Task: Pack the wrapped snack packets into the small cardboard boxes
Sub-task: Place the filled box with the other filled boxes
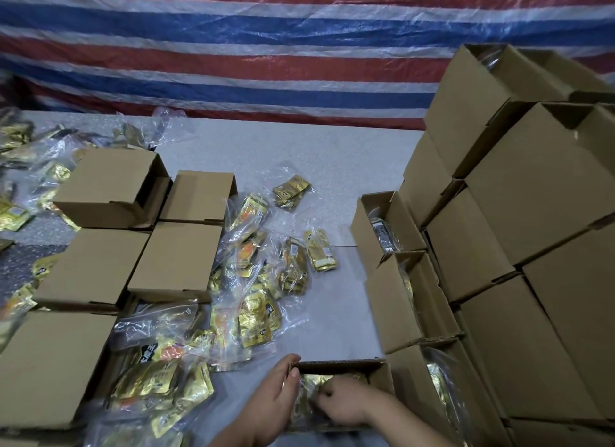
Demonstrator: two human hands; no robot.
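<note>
Cardboard boxes stacked in a tall wall fill the right side of the bench, several of them open-topped with gold wrappers showing inside. Behind everything hangs a red, white and blue striped tarpaulin. On the left of the bench sits a cluster of brown boxes, most with flaps down, one at the back open on its right side. Between the two groups lies a loose spread of gold snack packets in clear bags, some overlapping, with more scattered along the far left edge. At the near edge stands one small open box, just beside the lowest row of the stack. The left hand grips its left wall, thumb hooked over the rim. The right hand is down inside the box, fingers curled on a gold packet that lies within; how firmly it pinches cannot be told.
</note>
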